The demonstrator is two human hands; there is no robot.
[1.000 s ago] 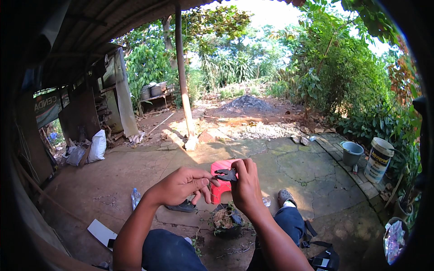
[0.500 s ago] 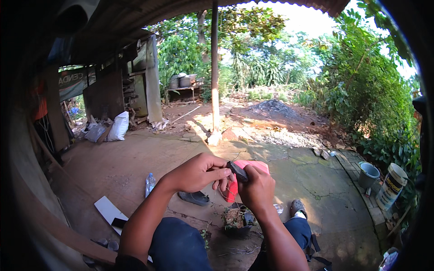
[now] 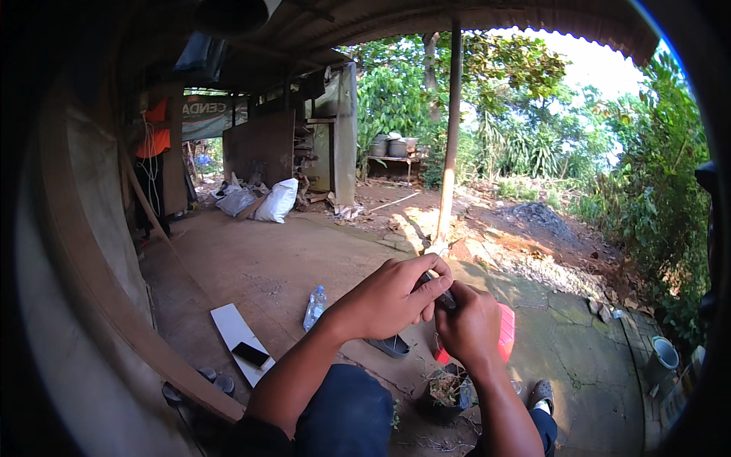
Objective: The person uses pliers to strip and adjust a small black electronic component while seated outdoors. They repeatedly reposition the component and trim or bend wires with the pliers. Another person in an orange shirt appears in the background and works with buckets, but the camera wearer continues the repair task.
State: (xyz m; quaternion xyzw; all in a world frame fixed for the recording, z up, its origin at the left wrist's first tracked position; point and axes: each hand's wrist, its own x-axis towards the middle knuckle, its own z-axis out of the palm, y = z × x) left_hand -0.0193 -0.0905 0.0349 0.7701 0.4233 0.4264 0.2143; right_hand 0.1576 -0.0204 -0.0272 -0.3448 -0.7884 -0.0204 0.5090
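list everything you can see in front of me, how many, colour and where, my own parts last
pliers: one, dark, mostly hidden between the hands
stool: one, red, behind right hand
potted plant: one, green-brown, in black pot, below hands
sandal: one, dark, beyond left forearm
bottle: one, clear, floor left
board: one, white, floor left
phone: one, black, on board
sack: one, white, back left
post: one, brown, behind hands
bucket: one, grey, right edge
heap: one, grey, outdoors
trees: several, green, background
left hand: one, bare, at pliers
right hand: one, bare, around pliers
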